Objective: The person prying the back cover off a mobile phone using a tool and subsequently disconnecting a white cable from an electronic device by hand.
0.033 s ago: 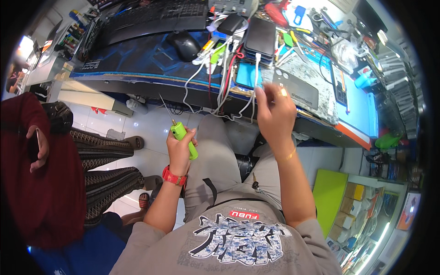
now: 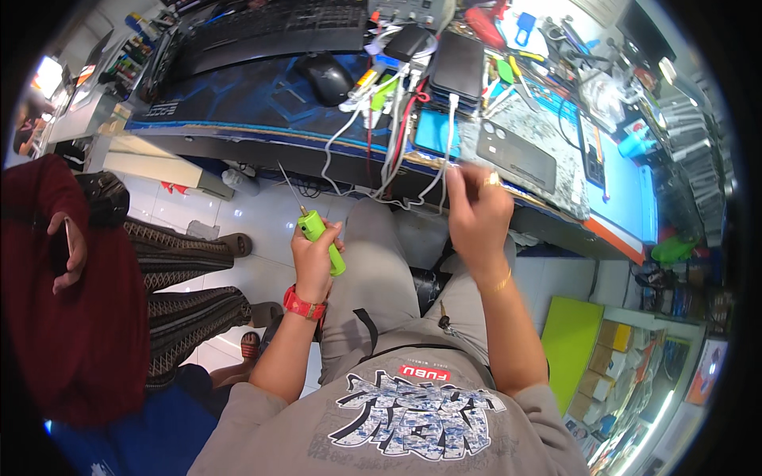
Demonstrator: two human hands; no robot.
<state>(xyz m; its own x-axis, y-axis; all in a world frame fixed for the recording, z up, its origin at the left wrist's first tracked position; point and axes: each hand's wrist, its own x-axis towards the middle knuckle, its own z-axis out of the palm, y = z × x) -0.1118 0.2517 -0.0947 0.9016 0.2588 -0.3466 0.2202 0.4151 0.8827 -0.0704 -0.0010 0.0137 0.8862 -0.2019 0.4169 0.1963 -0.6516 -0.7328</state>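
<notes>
My left hand (image 2: 314,252) is wrapped round a lime-green cylindrical hand tool (image 2: 319,230) with a long, thin metal rod at its top. The rod points up and left, over the gap before the desk, touching nothing I can see. My right hand (image 2: 481,208) is raised at the desk's front edge, slightly blurred, thumb and fingers drawn together. Whether something small is pinched there I cannot make out. Just beyond it lie a dark phone back cover (image 2: 516,152) and a phone with a blue face (image 2: 433,130), with a white cable (image 2: 452,123) running past.
A black mouse (image 2: 325,78) and keyboard (image 2: 262,40) occupy the desk's left side. Looped cables (image 2: 389,151) hang over its front edge. Tools and a blue mat (image 2: 623,186) crowd the right. A person in a maroon top (image 2: 79,317) stands close at my left, hand raised.
My right hand has come down slightly, its fingers still drawn together. The left hand keeps its hold on the green tool. The whole view has shifted a little.
</notes>
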